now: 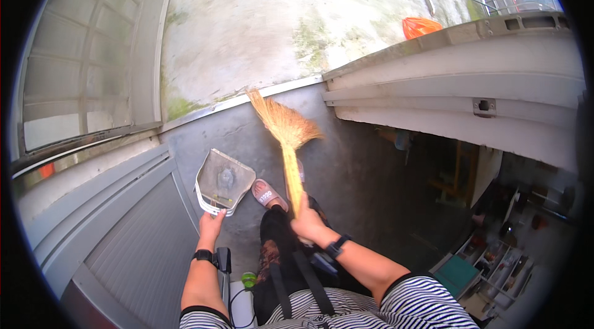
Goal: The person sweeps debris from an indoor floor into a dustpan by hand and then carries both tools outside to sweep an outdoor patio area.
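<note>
A straw broom (286, 128) hangs over the grey floor in front of me, its bristles fanned toward the doorway sill. My right hand (309, 222) is closed around its yellow handle. To the left is a white-rimmed dustpan (226, 174), with a small greyish clump of debris (226, 177) in its pan. My left hand (212, 220) grips the dustpan at its near edge, the fingers partly hidden. Bristles and dustpan are apart.
A light sill (241, 101) separates the indoor floor from mossy concrete outside. A grey door (133, 224) stands at the left, a pale door (458, 90) at the right. My sandalled foot (270, 194) is between dustpan and broom. Shelving with a green board (456, 276) sits lower right; an orange bag (421, 27) lies outside.
</note>
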A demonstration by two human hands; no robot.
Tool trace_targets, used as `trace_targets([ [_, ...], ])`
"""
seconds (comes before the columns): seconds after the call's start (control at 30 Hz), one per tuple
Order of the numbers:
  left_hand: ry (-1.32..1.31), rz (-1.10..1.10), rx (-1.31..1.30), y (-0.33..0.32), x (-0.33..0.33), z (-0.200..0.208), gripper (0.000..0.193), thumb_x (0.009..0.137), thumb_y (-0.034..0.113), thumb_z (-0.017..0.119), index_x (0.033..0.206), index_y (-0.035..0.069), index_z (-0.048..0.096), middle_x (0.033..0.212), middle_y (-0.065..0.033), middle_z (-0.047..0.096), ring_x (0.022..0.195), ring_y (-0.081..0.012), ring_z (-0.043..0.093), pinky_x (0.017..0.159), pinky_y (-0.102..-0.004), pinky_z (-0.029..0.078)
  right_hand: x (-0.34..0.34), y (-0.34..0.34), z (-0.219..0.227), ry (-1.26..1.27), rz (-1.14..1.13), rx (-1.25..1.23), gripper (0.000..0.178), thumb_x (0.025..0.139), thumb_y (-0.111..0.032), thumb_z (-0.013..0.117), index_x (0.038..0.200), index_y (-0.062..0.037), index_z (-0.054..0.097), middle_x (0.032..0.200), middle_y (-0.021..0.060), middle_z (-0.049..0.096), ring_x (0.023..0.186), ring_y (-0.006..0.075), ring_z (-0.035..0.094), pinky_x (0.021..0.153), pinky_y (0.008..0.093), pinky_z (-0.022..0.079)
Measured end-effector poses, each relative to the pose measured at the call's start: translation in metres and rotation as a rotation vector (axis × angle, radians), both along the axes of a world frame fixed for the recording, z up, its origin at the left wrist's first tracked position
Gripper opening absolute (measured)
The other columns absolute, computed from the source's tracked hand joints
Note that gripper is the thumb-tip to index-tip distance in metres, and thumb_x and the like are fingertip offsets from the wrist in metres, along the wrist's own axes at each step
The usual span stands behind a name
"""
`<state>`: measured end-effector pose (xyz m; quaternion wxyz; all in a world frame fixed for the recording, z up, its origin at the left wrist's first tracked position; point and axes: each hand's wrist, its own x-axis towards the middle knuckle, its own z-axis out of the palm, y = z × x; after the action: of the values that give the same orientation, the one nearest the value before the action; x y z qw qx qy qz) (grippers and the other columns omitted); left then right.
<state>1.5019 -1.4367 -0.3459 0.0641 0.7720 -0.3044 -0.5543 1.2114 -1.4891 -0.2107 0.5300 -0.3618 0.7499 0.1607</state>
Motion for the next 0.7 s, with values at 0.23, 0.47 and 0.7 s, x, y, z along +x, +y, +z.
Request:
trace_targets([
  [0.23,-0.013,-0.015,0.008,-0.046,-0.013,-0.016,0.047,0.075,0.037,0.067,0.105,0.002,0.060,0.100,-0.0174,0.064,0.097,-0.0307,0.060,0.082,-0.0367,0.045,-0.079,0.011,0.052,0.097,0.291,-0.125,0.083,0.072,-0.009,0.053,0.142,-0.0060,0.007,0.092,0.0307,0.053,0.085,0.0443,0.056,0.077,0.0463,0.048],
  [0.47,0.037,-0.003,-0.103,-0.069,-0.028,-0.030,0.047,0.074,0.037,0.066,0.105,0.001,0.060,0.100,-0.0183,0.064,0.096,-0.0318,0.060,0.081,-0.0378,0.045,-0.029,-0.081,0.024,0.059,0.000,0.134,0.085,0.074,-0.008,0.051,0.140,-0.0013,-0.003,0.091,0.0297,0.060,0.085,0.0400,0.060,0.075,0.0434,0.049],
  [0.7,-0.039,-0.031,-0.094,-0.059,-0.034,-0.036,0.047,0.075,0.036,0.066,0.107,0.001,0.059,0.102,-0.0198,0.062,0.098,-0.0339,0.058,0.082,-0.0396,0.045,-0.035,0.023,0.000,-0.021,0.434,0.147,0.088,0.074,-0.006,0.052,0.141,-0.0058,-0.005,0.095,0.0310,0.056,0.081,0.0380,0.061,0.072,0.0410,0.050],
])
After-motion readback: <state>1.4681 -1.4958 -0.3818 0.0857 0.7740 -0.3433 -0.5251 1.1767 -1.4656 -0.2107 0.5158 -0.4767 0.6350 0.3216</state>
